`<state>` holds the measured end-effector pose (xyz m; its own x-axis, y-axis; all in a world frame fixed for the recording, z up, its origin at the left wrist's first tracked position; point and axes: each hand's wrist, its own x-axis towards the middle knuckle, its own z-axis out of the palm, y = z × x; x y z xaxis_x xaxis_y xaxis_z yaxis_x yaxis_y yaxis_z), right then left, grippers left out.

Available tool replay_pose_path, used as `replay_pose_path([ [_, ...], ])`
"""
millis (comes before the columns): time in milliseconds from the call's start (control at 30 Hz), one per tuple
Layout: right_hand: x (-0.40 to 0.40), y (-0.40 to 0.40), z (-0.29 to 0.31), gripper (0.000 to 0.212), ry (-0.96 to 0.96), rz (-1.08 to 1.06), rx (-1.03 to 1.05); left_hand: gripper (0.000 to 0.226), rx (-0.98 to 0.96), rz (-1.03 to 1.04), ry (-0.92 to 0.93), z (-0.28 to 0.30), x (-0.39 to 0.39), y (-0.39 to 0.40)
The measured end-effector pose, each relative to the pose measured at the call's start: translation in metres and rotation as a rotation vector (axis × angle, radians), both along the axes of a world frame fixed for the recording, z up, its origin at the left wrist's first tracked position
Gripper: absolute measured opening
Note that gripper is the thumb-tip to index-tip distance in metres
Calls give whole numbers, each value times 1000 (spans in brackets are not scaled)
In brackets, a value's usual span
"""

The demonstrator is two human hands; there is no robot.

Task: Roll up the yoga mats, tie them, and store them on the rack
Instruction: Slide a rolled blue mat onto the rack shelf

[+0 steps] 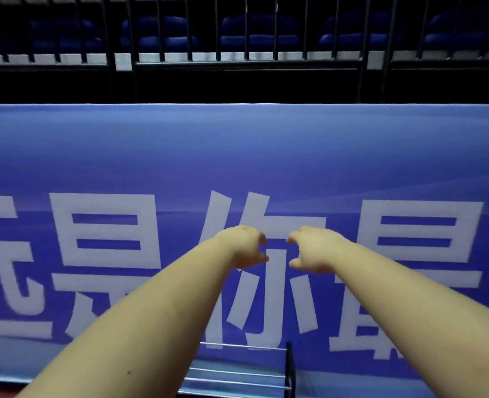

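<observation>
A wide blue fabric banner with large white characters fills the view in front of me, and above it stands a black metal railing with rows of dark blue seats behind. Low between my forearms I see the top of a rack of thin silver bars with a black upright post; this is where the mats must go.

My left hand and my right hand are stretched forward at the same height, close together but not touching. The fingers of both are curled inward, like claws facing each other, and they hold nothing that I can see. No yoga mat is in view; I cannot tell where the mats are, and the rack bars I see carry none.

I judge that I am between steps, probably near the storing. To do it well, I should look down first and find the rolled mat, take it with both hands near its ends, keep the tie tight, and lay it level on the bars so that it does not roll off.
</observation>
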<state>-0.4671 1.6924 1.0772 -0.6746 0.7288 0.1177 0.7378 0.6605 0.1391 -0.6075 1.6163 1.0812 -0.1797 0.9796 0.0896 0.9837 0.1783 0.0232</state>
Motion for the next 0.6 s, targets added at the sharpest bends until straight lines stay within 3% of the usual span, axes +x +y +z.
replay_pose_path([
  [300,17,-165,-39,59,-22,-80,-141,50,-41,-74,-209,-50,10,-170],
  [433,38,-234,-40,59,151,-77,-328,50,12,-83,-183,-42,22,-233],
  [600,75,-307,-41,56,162,-35,-300,50,59,-40,-150,-42,49,-306],
])
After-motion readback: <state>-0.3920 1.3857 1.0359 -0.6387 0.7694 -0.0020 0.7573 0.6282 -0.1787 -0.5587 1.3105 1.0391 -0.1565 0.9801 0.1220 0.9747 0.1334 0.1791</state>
